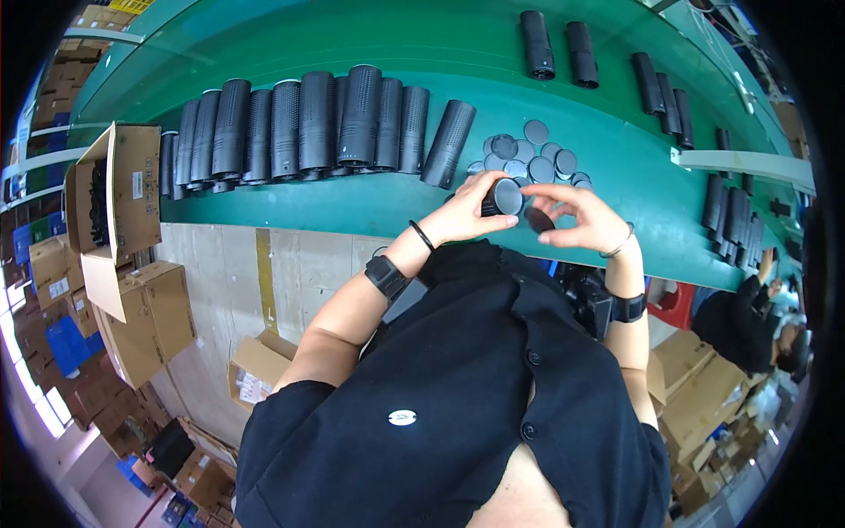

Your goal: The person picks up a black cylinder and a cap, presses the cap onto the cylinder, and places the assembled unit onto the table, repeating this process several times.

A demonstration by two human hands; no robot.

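My left hand (465, 214) is wrapped round a black cylinder (505, 198), whose round grey end faces up toward me. Between the fingers and thumb of my right hand (588, 217) is a thin dark disc (540, 220), held tilted just right of that cylinder and apart from it. Beyond both hands lies a loose pile of round grey discs (540, 169) on the green table (616, 145). One black perforated cylinder (449, 143) leans near my left hand.
A crowded row of upright black cylinders (299, 128) fills the table's left side. More cylinders (537, 46) stand at the back and to the right (732, 220). An open cardboard box (132, 189) sits at the left end. Another person (739, 321) works at the far right.
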